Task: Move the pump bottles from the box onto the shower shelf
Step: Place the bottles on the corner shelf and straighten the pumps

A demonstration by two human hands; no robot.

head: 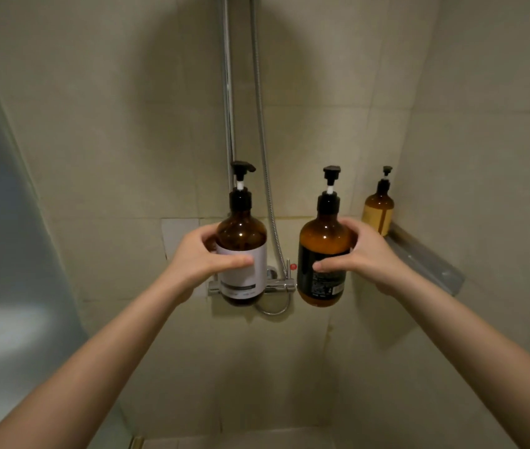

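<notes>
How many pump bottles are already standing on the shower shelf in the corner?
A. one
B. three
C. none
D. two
A: only one amber bottle stands on the shower shelf; the white-label bottle is in the left hand and the black-label bottle is in the right hand, both in the air.

Both arms outstretched; left hand (198,257), right hand (364,254) fingers curled, gripping.
</notes>
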